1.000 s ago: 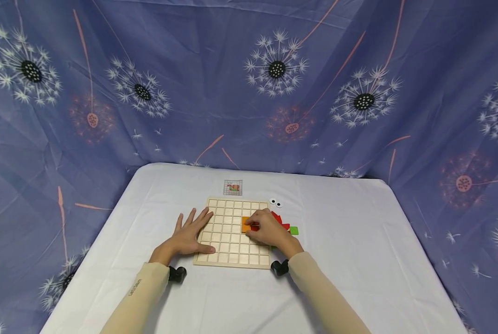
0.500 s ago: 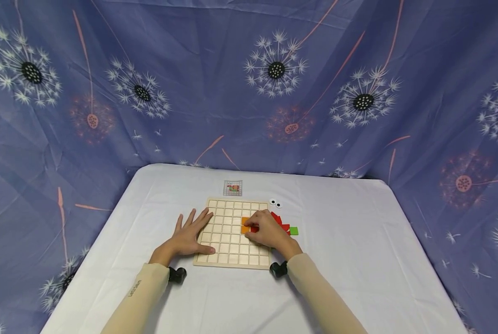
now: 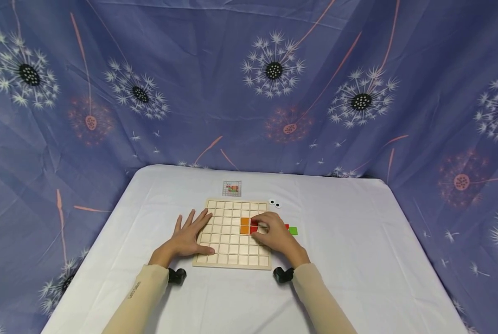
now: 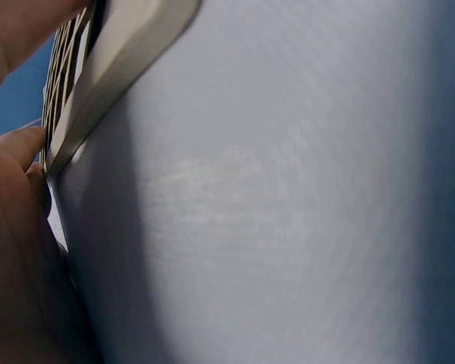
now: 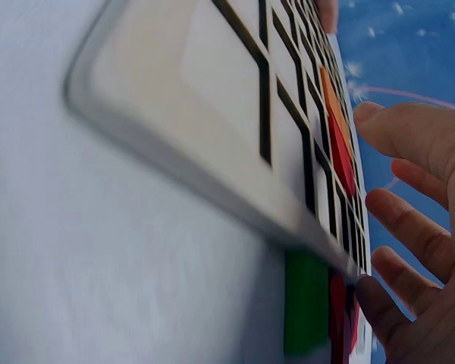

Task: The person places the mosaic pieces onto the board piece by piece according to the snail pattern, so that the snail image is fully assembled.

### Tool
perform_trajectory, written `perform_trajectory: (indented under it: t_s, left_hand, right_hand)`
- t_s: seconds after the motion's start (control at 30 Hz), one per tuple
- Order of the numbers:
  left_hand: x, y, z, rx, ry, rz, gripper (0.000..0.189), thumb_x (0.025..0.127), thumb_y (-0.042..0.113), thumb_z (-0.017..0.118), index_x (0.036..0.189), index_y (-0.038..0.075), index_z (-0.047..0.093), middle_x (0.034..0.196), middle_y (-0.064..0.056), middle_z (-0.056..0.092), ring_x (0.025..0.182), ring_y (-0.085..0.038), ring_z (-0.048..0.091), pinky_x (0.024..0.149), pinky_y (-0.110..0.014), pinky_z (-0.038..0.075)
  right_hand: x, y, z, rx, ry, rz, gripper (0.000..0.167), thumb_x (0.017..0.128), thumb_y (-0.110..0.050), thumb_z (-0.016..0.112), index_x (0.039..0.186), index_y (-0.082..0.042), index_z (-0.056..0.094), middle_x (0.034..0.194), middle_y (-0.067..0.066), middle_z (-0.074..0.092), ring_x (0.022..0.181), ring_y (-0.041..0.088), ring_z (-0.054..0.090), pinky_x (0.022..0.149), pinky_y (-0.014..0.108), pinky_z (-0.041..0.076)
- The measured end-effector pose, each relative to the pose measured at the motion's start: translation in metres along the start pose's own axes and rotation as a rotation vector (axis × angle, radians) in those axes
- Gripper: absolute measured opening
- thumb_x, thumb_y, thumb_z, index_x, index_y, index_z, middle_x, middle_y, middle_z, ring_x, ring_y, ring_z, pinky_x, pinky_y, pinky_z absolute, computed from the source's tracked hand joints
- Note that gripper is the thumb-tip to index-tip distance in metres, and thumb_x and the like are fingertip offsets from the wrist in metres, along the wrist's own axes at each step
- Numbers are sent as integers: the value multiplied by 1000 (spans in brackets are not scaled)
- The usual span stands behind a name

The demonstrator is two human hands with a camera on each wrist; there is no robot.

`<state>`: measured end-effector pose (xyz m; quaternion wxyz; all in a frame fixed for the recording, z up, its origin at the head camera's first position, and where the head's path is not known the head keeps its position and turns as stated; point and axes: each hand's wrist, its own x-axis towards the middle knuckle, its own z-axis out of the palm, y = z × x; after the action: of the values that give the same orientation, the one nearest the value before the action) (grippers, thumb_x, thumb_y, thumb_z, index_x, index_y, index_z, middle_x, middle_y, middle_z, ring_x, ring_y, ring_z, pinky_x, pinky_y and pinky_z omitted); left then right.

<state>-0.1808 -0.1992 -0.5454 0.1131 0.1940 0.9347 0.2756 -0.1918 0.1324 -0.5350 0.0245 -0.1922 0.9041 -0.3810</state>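
Dandelion drapes (image 3: 211, 93) around the table (image 3: 349, 241) mark a booth.

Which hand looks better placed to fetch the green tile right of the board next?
Probably the right hand: it is over the right side of the board, nearer the green tile. The left hand is spread across the board's left edge, farther away.

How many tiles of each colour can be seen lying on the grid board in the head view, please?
Orange tiles: 2
Red tiles: 2
Total: 4 in sight; the right hand may hide others.
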Motion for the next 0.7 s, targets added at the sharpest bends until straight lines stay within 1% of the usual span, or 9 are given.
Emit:
perform_trajectory:
  t_s: [0.1, 0.2, 0.3, 0.43, 0.57, 0.7]
  left_hand:
    - [0, 2, -2, 9, -8, -17, 122, 71, 66, 82, 166, 16, 23, 174, -9, 11, 158, -49, -1, 120, -70, -15]
    - [1, 4, -3, 29, -19, -36, 122, 72, 65, 83, 166, 16, 22, 175, -9, 11, 158, -48, -1, 120, -70, -15]
    - [1, 4, -3, 47, -22, -45, 122, 72, 65, 83, 166, 16, 22, 175, -9, 11, 159, -47, -1, 121, -70, -13]
    - [1, 3, -3, 48, -15, -42, 122, 72, 64, 84, 166, 16, 23, 174, -10, 11, 158, -48, 0, 120, -72, -12]
    - [1, 4, -3, 48, -12, -40, 123, 71, 63, 84, 166, 15, 23, 174, -10, 12, 158, -48, 1, 120, -72, -12]
    - [0, 5, -3, 42, -12, -38, 123, 71, 64, 84, 165, 15, 23, 174, -10, 12, 158, -48, 1, 120, -72, -12]
  right_hand:
    - [-5, 5, -6, 7, 33, 13, 46, 87, -23, 83, 131, -12, 71, 135, 5, 67, 137, 31, 51, 117, 53, 40]
    - [-9, 10, -13, -17, 68, 7, 49, 86, -24, 84, 131, -11, 70, 134, 7, 67, 134, 33, 53, 115, 53, 44]
    - [-14, 15, -21, -29, 79, 12, 52, 86, -25, 85, 133, -9, 69, 135, 8, 66, 133, 33, 53, 113, 53, 46]
    - [-18, 22, -33, -48, 62, 35, 56, 86, -27, 85, 136, -10, 67, 137, 8, 64, 134, 32, 51, 113, 53, 45]
    - [-19, 31, -44, -100, 35, 43, 58, 86, -28, 84, 138, -10, 66, 137, 9, 64, 135, 32, 51, 114, 55, 43]
    - [-17, 41, -53, -152, 2, 27, 56, 87, -26, 82, 138, -9, 65, 138, 11, 64, 136, 34, 51, 116, 58, 39]
